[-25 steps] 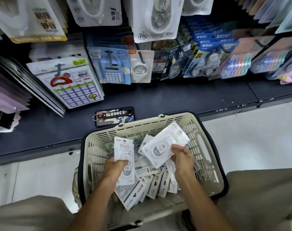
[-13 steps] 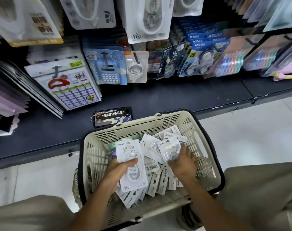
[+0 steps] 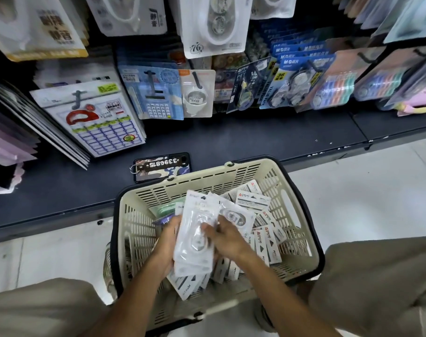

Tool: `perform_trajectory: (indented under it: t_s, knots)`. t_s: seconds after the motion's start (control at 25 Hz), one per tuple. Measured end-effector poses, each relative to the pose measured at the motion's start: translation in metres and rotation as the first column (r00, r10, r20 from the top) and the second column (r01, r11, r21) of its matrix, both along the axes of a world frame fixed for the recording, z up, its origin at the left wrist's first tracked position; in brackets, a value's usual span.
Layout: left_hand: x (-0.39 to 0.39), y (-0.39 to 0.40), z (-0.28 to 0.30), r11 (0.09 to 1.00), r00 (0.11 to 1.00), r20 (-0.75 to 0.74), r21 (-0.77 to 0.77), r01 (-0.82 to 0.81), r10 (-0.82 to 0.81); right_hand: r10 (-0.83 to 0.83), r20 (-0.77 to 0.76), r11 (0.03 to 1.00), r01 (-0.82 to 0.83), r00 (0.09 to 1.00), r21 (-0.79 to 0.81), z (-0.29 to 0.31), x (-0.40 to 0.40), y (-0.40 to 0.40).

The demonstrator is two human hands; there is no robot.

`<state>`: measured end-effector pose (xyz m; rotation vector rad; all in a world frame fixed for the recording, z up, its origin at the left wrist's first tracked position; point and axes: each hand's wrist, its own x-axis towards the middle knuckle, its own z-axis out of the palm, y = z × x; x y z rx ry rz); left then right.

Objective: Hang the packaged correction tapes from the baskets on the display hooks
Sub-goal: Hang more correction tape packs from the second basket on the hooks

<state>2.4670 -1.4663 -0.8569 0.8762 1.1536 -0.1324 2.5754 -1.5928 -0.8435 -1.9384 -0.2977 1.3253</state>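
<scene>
Compared with half a second ago, the two hands have come together at the centre of the basket: the separate packet formerly under the right hand is now gathered with the left hand's packet into a single stack. The left hand (image 3: 169,242) grips the stack of white correction tape packets (image 3: 195,237) from its left edge and underside, fingers closed around it. The right hand (image 3: 225,238) presses on the stack's right edge with thumb and fingertips pinched narrowly against the top packet. The stack is held tilted just above the loose packets (image 3: 263,227) that fill the basket's lower middle and right. The packets are flat, glossy, rectangular blister cards; motion blur hides the print on the held ones, while the loose ones show red triangle logos. The cream plastic basket (image 3: 207,177) has slotted, lattice walls and a dark rim, and sits on the pale floor at lower centre of the frame. Just beyond it, on the dark shelf ledge (image 3: 268,139), lies a phone (image 3: 162,167) with a numbered tag. In the upper frame, hanging carded stationery (image 3: 208,27) occupies the display hooks (image 3: 197,80).
</scene>
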Motion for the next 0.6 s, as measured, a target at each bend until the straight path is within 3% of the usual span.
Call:
perform_trajectory:
  t_s: [0.08, 0.16, 0.24, 0.32, 0.4, 0.48, 0.6]
  knots:
    - [-0.007, 0.002, -0.003, 0.992, 0.992, -0.014, -0.006, 0.126, -0.127, 0.240, 0.313, 0.965, -0.190, 0.919, -0.183, -0.006, -0.019, 0.014]
    - [-0.016, -0.001, -0.001, 0.967, 0.971, -0.076, 0.099, 0.235, -0.228, 0.291, 0.379, 0.953, -0.229, 0.879, -0.200, -0.014, -0.022, 0.013]
    - [-0.020, 0.004, -0.003, 0.971, 0.982, -0.105, 0.165, 0.175, -0.159, 0.371, 0.414, 0.927, -0.306, 0.831, -0.216, -0.024, -0.013, 0.000]
    - [-0.021, 0.012, -0.003, 0.978, 0.989, -0.134, 0.190, 0.090, -0.064, 0.561, 0.529, 0.827, -0.401, 0.637, -0.394, -0.038, 0.001, -0.018]
    - [-0.021, 0.018, -0.004, 0.974, 0.989, -0.133, 0.221, -0.039, 0.069, 0.714, 0.525, 0.700, -0.458, 0.464, -0.547, -0.052, 0.004, -0.030]
    - [-0.019, 0.019, -0.006, 0.965, 0.985, -0.094, 0.232, -0.123, 0.148, 0.701, 0.561, 0.713, -0.437, 0.441, -0.548, -0.055, 0.004, -0.030]
    - [-0.018, 0.018, -0.008, 0.958, 0.981, -0.068, 0.236, -0.161, 0.182, 0.540, 0.678, 0.841, -0.358, 0.499, -0.407, -0.052, 0.019, -0.027]
